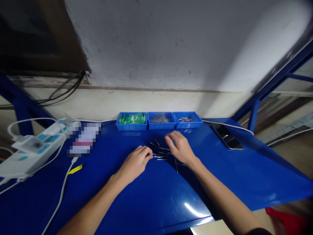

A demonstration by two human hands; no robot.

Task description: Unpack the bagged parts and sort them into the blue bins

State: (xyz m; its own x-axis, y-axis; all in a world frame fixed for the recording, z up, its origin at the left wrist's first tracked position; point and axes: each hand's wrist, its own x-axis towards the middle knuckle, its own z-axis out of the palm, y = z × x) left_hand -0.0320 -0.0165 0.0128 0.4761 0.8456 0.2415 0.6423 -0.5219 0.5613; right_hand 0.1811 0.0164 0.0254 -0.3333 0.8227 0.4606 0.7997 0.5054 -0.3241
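Several thin metal pins (176, 166) lie scattered on the blue table between my two hands. My left hand (137, 161) is closed in a pinch on one thin metal pin (156, 156), which points to the right from the fingertips. To the right and a little higher, my right hand (179, 147) is over the far side of the scattered pins, its fingers curled down and together; whatever they hold, if anything, is hidden.
Three blue bins stand by the wall: one with green packets (132, 119), one with greyish pieces (160, 119), one with metal pins (187, 119). A phone (227, 136) lies right. A white power strip (29, 156), cables and a blurred item (84, 138) are left.
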